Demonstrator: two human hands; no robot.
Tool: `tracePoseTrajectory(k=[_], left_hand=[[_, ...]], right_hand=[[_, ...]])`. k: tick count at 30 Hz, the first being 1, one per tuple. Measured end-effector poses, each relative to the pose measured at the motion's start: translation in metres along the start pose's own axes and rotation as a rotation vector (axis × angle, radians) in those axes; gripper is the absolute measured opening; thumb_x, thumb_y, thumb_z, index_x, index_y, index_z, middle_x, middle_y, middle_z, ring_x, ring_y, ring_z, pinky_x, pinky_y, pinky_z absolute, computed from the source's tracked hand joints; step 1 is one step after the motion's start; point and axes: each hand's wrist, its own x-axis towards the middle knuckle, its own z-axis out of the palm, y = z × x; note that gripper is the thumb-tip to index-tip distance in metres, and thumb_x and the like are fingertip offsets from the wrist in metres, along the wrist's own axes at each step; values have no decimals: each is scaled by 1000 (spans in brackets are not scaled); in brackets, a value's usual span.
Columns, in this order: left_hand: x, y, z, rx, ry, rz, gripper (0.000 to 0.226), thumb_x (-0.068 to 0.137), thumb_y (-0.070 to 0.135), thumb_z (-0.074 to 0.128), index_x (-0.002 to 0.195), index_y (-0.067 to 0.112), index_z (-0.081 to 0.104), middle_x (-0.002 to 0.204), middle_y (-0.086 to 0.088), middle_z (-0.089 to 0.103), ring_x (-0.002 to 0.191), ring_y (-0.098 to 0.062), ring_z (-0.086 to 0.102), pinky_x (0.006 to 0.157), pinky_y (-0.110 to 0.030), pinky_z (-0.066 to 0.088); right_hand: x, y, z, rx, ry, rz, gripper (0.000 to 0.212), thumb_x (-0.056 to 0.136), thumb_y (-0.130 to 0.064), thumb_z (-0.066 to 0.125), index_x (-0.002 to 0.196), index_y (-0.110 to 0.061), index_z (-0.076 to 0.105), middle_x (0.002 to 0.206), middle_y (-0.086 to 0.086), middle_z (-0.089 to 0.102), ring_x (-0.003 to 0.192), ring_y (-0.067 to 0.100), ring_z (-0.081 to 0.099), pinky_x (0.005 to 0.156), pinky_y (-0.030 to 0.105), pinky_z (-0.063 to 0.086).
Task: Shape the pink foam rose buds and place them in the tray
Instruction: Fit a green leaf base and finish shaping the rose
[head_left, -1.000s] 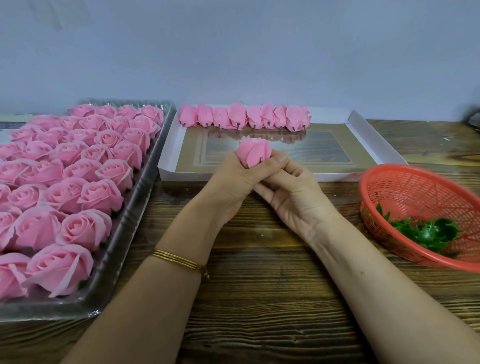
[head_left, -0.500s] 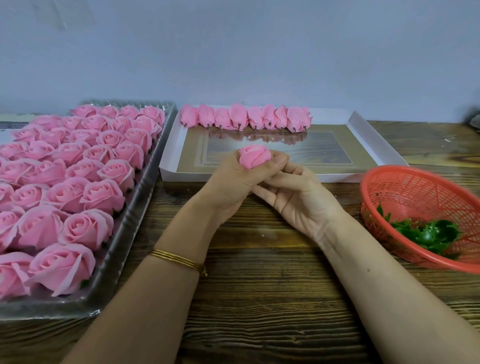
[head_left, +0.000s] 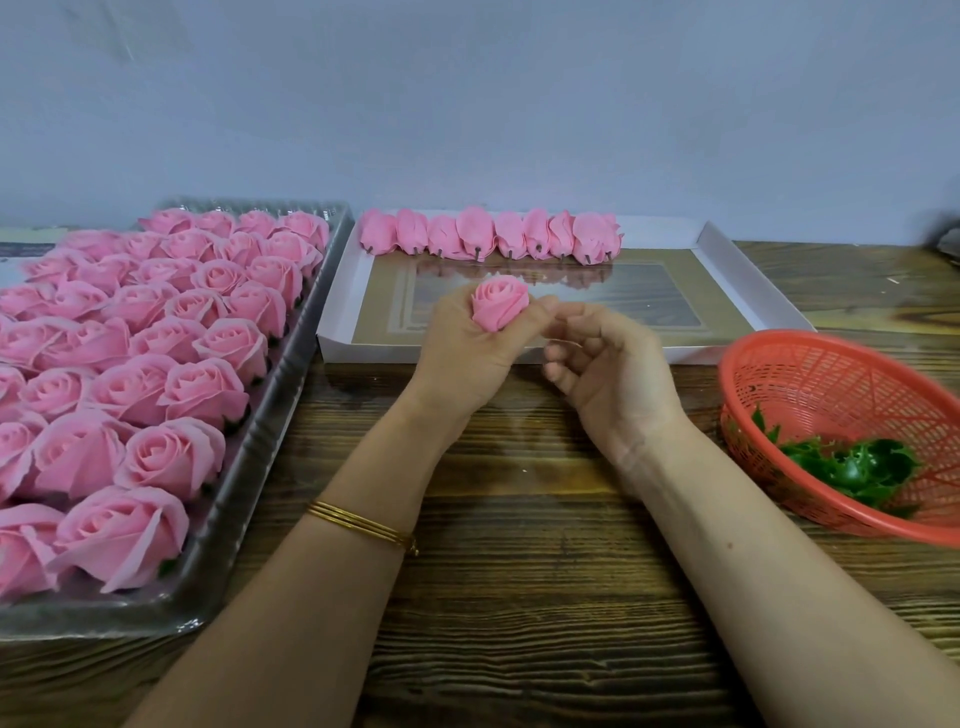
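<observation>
1. Pink foam rose bud (head_left: 500, 305) sits upright in the left hand (head_left: 462, 356), fingers and thumb curled round it, over the white tray's (head_left: 737, 270) near edge.
2. Right hand (head_left: 610, 371) is just beside, fingers loosely curled, holding nothing.
3. Row of buds (head_left: 488, 241) lines the tray's far edge.

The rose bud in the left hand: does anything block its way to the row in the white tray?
Nothing visible does. The left hand holds the rose bud by the white tray; only bare tray floor lies between it and the row of buds.
</observation>
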Motion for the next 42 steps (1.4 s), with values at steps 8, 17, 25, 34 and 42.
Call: tracePoseTrajectory(k=[8, 17, 25, 34, 42], left_hand=[[-3, -5, 7, 205, -73, 0, 30, 90, 11, 69, 64, 24, 58, 47, 11, 55, 44, -2, 49, 48, -18, 40], [-2, -13, 9, 342, -193, -76, 7, 86, 6, 66, 91, 5, 70, 84, -10, 72, 83, -21, 68, 78, -43, 57], [-2, -20, 8, 245, -153, -179, 36, 86, -1, 57, 70, 29, 66, 56, 12, 62, 53, -1, 58, 46, -15, 42], [-4, -19, 9, 131, -124, -211, 27, 90, 8, 63, 73, 27, 72, 70, 7, 71, 71, -4, 68, 61, -17, 51], [-4, -14, 10, 315, -101, -132, 12, 93, 11, 60, 88, 5, 68, 83, -9, 69, 82, -19, 66, 74, -34, 53]], right_hand=[[-2, -3, 8, -109, -11, -184, 7, 86, -3, 61, 86, -10, 63, 69, 5, 57, 61, 16, 58, 58, 27, 47], [-6, 10, 12, -278, -43, -214, 15, 90, -14, 65, 87, -2, 74, 90, 11, 74, 88, 12, 68, 92, 29, 54], [-4, 13, 6, -409, -126, -252, 11, 89, -18, 67, 88, -10, 75, 86, 12, 75, 87, 10, 67, 81, 18, 53], [-2, 15, 4, -647, -148, -328, 31, 88, -20, 70, 116, -9, 69, 102, 1, 72, 96, 5, 65, 91, 18, 49], [-4, 12, 1, -859, -195, -318, 51, 87, -31, 70, 134, -14, 58, 127, 3, 64, 120, 11, 57, 110, 37, 41]])
